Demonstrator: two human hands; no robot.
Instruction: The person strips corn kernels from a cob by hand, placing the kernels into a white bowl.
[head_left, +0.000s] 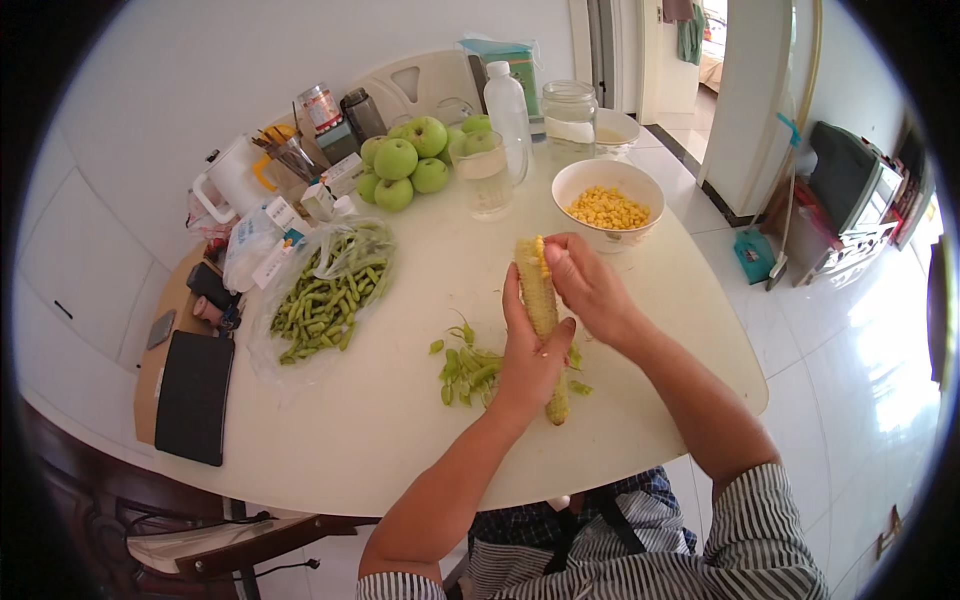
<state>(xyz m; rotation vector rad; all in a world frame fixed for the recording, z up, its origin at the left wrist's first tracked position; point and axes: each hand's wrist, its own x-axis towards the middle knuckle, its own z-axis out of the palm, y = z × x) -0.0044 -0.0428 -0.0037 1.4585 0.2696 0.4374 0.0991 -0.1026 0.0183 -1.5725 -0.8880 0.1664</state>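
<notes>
My left hand (529, 352) is wrapped around a mostly stripped corn cob (537, 296), held tilted above the table. A short strip of yellow kernels (541, 255) remains near its upper end, and the thumb and fingers of my right hand (585, 281) press on it there. Beyond the hands stands a white bowl (566, 182) with loose corn kernels (609, 209) in it. Under and beside my left hand lie empty green pods and bits (466, 367). Farther left, a clear plastic bag (262, 341) holds many green soybean pods (322, 311).
Green apples (395, 160), a glass mug of water (484, 180), a plastic bottle (507, 101) and a glass jar (569, 120) stand at the back. A white kettle (232, 176), medicine boxes (281, 217) and a black case (193, 397) are on the left. The table edge (739, 337) curves on the right.
</notes>
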